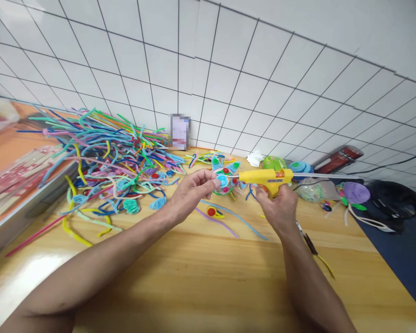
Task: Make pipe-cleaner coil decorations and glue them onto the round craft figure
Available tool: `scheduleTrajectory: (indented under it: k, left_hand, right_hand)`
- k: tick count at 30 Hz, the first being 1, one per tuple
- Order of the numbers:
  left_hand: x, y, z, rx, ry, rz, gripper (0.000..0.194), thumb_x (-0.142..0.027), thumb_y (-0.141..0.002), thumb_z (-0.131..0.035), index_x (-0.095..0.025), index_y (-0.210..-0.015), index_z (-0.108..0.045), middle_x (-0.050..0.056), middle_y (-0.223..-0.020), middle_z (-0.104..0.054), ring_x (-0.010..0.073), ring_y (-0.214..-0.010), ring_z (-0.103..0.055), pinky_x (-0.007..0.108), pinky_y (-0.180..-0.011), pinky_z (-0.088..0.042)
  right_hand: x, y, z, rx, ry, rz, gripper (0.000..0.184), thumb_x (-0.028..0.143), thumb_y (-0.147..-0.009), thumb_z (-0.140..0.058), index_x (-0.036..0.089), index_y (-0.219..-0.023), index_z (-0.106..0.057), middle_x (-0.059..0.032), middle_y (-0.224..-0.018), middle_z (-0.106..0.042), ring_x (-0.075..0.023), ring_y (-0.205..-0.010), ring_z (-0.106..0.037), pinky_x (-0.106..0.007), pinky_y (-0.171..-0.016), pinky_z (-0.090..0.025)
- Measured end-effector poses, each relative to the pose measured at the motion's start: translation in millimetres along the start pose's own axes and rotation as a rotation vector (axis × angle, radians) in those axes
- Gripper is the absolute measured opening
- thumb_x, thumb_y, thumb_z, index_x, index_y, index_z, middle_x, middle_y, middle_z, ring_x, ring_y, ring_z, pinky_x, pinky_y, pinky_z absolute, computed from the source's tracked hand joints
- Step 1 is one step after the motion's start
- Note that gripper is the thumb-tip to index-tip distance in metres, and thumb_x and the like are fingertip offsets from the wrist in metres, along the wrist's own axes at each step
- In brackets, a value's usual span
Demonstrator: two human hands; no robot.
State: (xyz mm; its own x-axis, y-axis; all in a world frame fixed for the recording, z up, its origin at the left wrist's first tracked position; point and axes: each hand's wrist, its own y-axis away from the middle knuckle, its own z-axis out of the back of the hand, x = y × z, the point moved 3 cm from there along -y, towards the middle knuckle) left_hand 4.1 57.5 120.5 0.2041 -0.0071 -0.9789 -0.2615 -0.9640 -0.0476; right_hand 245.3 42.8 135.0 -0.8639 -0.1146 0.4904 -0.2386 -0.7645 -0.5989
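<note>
My right hand is wrapped round the handle of a yellow hot glue gun. A long pale glue stick sticks out of the gun's back end. My left hand pinches a light blue coiled pipe-cleaner disc between thumb and fingers. The gun's metal nozzle points left and is at the disc's right edge; whether it touches, I cannot tell. Just behind the disc is a pipe-cleaner piece with green-and-blue pointed ears and red coils, partly hidden by the disc and my left hand.
Loose pipe cleaners are heaped at the left beside a box of wrapped sticks. A phone leans on the tiled wall. A red-and-yellow coil piece lies nearer. Rightward are a dark red cylinder, a purple flower and a pen.
</note>
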Motion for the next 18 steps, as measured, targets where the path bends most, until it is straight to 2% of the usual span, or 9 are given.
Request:
scheduleTrajectory:
  k: [18]
  left_hand:
    - [-3.5, -0.3, -0.4, 0.005, 0.009, -0.009, 0.038, -0.050, -0.073, -0.081, -0.017, -0.078, -0.064, -0.003, -0.065, -0.056, 0.0098, -0.059, -0.047, 0.025, -0.060, -0.040]
  right_hand:
    - [2.0, 0.7, -0.6, 0.003, -0.015, -0.008, 0.025, 0.044, -0.068, -0.060, 0.027, -0.059, -0.043, 0.0020, -0.048, -0.050, -0.0148, -0.044, -0.045, -0.031, -0.050, -0.040]
